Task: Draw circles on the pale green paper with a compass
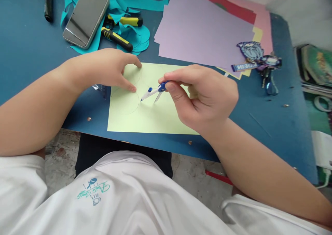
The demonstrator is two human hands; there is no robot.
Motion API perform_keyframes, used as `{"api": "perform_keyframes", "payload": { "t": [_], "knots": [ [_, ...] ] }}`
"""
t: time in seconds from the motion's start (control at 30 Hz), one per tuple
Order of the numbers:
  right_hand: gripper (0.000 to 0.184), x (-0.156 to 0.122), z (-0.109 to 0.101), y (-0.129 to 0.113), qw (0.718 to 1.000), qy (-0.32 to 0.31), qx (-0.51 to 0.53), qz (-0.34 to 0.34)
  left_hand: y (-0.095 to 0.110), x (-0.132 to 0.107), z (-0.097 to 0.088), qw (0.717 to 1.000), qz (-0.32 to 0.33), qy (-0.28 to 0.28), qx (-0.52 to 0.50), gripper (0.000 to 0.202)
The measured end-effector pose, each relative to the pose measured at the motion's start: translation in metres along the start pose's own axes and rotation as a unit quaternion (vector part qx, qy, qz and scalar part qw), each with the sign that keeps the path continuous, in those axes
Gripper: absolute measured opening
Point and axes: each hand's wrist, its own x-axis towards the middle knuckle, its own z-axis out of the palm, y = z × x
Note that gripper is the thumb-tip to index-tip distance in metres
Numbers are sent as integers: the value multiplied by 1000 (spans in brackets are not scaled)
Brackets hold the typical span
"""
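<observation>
A pale green paper sheet point(153, 119) lies on the blue table point(261, 124) near its front edge. Pencilled circles point(124, 102) are drawn on its left half. My right hand point(204, 96) pinches the top of a blue and white drawing compass point(154, 91), whose two legs touch the sheet. My left hand point(109, 69) rests on the sheet's upper left part, fingers curled, with fingertips pressing the paper down beside the circles.
A stack of lilac, pink, red and yellow paper point(204, 31) lies at the back right. A phone point(86, 15), teal paper scraps point(137, 41) and yellow-black pliers point(116, 38) are at the back left. A marker point(48, 3) lies far left; keys with a keyring point(259, 60) lie right.
</observation>
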Motion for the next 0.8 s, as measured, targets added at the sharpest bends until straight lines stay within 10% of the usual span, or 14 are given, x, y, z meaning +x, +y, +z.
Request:
{"api": "perform_keyframes", "payload": {
  "t": [0.8],
  "knots": [
    [20,1,-8,-6,996,-11,-76,-34,-1,-1,2,1000,1,6,0,106]
  ]
}}
